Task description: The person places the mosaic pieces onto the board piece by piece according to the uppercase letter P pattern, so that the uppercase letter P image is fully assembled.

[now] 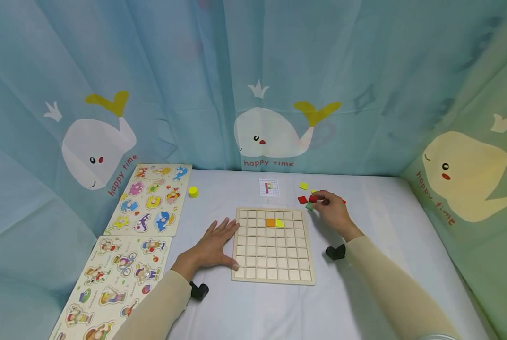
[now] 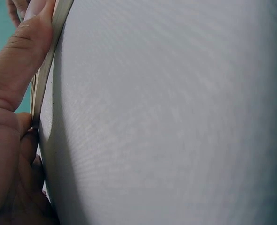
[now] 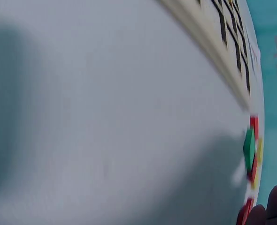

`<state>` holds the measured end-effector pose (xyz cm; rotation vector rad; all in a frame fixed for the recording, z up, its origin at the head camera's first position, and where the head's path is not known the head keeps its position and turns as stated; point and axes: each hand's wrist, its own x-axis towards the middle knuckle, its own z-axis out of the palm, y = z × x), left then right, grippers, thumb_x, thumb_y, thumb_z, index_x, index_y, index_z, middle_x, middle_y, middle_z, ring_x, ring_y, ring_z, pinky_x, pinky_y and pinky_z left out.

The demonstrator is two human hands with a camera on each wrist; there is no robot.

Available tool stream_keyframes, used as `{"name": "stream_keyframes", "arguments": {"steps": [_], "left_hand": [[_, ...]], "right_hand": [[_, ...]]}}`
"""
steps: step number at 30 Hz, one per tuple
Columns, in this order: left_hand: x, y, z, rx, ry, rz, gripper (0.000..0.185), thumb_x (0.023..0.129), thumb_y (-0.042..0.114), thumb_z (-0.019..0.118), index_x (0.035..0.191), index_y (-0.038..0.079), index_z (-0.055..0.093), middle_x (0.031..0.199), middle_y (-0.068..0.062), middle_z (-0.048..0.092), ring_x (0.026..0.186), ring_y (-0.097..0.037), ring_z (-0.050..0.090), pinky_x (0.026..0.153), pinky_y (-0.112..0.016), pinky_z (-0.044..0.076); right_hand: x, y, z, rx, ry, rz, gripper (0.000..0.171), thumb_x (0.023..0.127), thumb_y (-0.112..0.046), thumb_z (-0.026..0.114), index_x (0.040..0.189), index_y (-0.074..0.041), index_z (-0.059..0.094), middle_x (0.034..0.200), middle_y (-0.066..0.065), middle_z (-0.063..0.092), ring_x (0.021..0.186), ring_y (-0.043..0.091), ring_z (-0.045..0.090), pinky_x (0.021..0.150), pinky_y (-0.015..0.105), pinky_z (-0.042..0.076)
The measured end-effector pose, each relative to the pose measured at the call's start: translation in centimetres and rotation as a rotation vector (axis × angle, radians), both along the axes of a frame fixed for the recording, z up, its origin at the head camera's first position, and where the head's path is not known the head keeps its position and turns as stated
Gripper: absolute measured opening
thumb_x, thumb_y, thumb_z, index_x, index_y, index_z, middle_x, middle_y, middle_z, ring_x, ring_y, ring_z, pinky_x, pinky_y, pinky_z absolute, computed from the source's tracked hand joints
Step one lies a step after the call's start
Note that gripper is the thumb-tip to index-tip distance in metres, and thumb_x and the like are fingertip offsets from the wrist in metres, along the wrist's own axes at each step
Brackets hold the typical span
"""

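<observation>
White table [image 1: 244, 311], whale-print curtains [image 1: 364, 71], left hand [image 1: 212, 245] flat by grid board [image 1: 272, 271], right hand [image 1: 331, 210] pinching red tile [image 1: 313, 199]

Whale-print blue curtains [image 1: 253, 94] are hanging all round, from nine to three o'clock, and a white table [image 1: 253, 307] is sitting in front.

From my remote station, the right hand [image 1: 331, 212] covers part of the loose tile pile [image 1: 310, 198], so I cannot count the tiles or tell whether the fingers pinch one. The pattern card [image 1: 269, 187] is too small to read. The right wrist view is blurred; only fingertips [image 3: 274, 206] enter at its lower right corner. The left wrist view cuts off the left hand [image 2: 11, 117] and shows only the edge of the grid board [image 2: 47, 70]. The lower puzzle board [image 1: 108, 288] runs off the frame's bottom.
</observation>
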<state>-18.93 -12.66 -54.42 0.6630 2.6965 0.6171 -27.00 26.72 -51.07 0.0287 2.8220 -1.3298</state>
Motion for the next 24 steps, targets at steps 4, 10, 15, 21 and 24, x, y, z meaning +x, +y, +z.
{"name": "stream_keyframes", "arguments": {"steps": [4,10,15,21,24], "left_hand": [[0.0,0.0,0.1,0.0,-0.002,0.004,0.128,0.057,0.075,0.076,0.158,0.024,0.017,0.165,0.008,0.011,0.153,-0.014,0.0,0.126,-0.041,-0.004],[0.0,0.0,0.1,0.0,-0.008,0.012,0.127,0.057,0.074,0.077,0.158,0.025,0.016,0.164,0.009,0.01,0.153,-0.014,0.0,0.126,-0.04,-0.004],[0.0,0.0,0.0,-0.008,-0.003,0.008,0.128,0.057,0.075,0.076,0.158,0.025,0.016,0.164,0.01,0.01,0.153,-0.014,-0.001,0.126,-0.04,-0.004],[-0.1,0.0,-0.2,-0.011,0.0,0.007,0.128,0.056,0.076,0.075,0.158,0.026,0.016,0.164,0.01,0.01,0.153,-0.013,-0.001,0.126,-0.04,-0.004],[-0.2,0.0,-0.2,-0.01,-0.002,0.006,0.129,0.056,0.077,0.075,0.158,0.026,0.016,0.164,0.01,0.01,0.153,-0.013,-0.001,0.126,-0.04,-0.004]], "right_hand": [[-0.4,2.1,-0.4,0.03,0.009,-0.077,0.04,0.096,-0.018,0.061,0.135,-0.011,0.057,0.127,0.016,0.055,0.105,0.029,0.048,0.078,0.03,0.046],[-0.7,4.8,-0.7,0.058,-0.043,-0.182,0.044,0.097,-0.015,0.058,0.14,-0.011,0.051,0.136,0.02,0.047,0.117,0.036,0.046,0.089,0.043,0.052],[-0.6,6.2,-1.2,0.121,-0.061,-0.203,0.046,0.096,-0.014,0.058,0.141,-0.008,0.05,0.14,0.023,0.045,0.125,0.041,0.041,0.102,0.057,0.044],[-0.7,7.1,-1.9,0.163,-0.053,-0.187,0.047,0.094,-0.013,0.059,0.14,-0.005,0.05,0.138,0.026,0.045,0.123,0.043,0.042,0.103,0.061,0.041],[-0.9,7.1,-2.1,0.177,-0.063,-0.198,0.047,0.094,-0.013,0.059,0.139,-0.004,0.05,0.137,0.026,0.045,0.122,0.043,0.043,0.104,0.061,0.041]]}}
